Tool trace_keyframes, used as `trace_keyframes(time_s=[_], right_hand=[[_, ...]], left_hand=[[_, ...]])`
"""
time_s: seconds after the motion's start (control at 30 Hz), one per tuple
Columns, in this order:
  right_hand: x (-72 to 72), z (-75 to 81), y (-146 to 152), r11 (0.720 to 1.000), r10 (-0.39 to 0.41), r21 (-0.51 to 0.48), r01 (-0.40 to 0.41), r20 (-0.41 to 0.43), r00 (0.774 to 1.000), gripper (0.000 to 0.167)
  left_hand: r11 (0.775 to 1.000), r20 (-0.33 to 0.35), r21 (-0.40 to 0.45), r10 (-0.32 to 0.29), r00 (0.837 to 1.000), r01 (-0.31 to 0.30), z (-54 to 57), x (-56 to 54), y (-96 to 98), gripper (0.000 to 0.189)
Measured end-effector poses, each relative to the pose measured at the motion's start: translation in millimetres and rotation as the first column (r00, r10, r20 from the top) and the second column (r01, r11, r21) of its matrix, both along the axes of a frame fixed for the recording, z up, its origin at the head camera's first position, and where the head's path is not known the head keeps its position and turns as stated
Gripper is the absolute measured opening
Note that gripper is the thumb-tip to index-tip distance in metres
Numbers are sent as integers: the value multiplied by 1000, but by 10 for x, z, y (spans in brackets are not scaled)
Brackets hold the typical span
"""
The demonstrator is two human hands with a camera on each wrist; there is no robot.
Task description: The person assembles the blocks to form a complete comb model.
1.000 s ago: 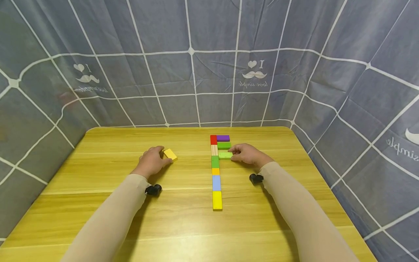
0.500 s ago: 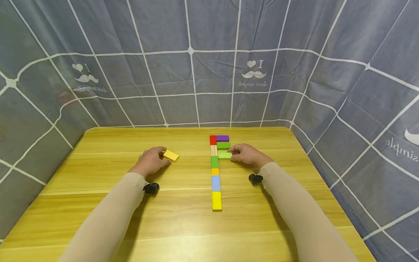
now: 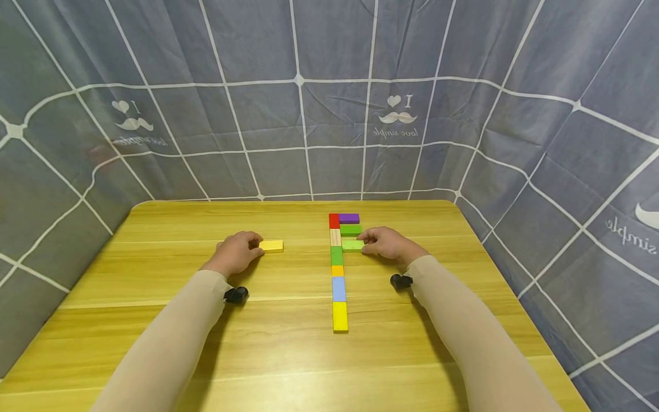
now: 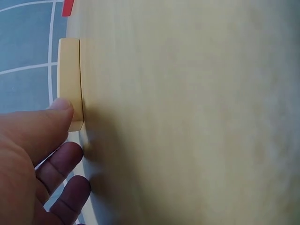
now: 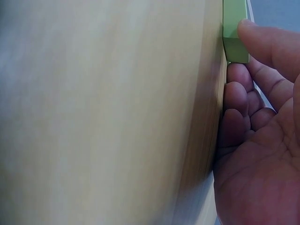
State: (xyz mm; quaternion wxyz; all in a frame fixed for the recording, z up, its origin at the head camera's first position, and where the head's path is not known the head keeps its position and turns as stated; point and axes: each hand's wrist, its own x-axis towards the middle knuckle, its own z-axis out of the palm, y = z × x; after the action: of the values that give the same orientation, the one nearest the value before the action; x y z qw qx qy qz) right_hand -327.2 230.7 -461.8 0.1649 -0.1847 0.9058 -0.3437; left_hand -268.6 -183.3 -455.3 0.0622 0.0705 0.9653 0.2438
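My left hand pinches the near end of a yellow block, which lies flat and points right; in the left wrist view the thumb presses the yellow block's side. On the other side, my right hand holds the right end of a light green block between thumb and fingers. That block's left end meets a column of blocks running toward me. In the right wrist view the thumb is on the light green block, and the other fingers curl below it.
The column holds red, plain wood, green, orange, light blue and yellow blocks. Purple and green blocks branch right. A grey checked curtain surrounds the wooden table.
The yellow block in my left hand has turned from a slant to lying straight across. My right hand stays on the light green block.
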Motion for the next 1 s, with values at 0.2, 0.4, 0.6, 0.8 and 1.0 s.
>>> trace_keyframes(time_s=[0.2, 0.4, 0.6, 0.8, 1.0], right_hand=[[5, -1, -1, 1000, 0, -2, 0, -1, 1000, 40], [3, -9, -1, 1000, 7, 8, -7, -10, 1000, 40], [2, -2, -3, 1000, 6, 15, -6, -12, 1000, 40], [-2, 0, -6, 1000, 10, 20, -9, -21, 1000, 40], [6, 8, -7, 1000, 8, 25, -7, -23, 1000, 41]], left_hand=[[1000, 11, -4, -9, 1000, 9, 8, -5, 9, 44], [1000, 1, -14, -16, 1000, 16, -15, -16, 13, 41], [1000, -9, -12, -4, 1000, 4, -31, -16, 13, 37], [1000, -31, -11, -3, 1000, 3, -42, -2, 26, 36], [1000, -53, -17, -8, 999, 7, -51, 2, 57, 36]])
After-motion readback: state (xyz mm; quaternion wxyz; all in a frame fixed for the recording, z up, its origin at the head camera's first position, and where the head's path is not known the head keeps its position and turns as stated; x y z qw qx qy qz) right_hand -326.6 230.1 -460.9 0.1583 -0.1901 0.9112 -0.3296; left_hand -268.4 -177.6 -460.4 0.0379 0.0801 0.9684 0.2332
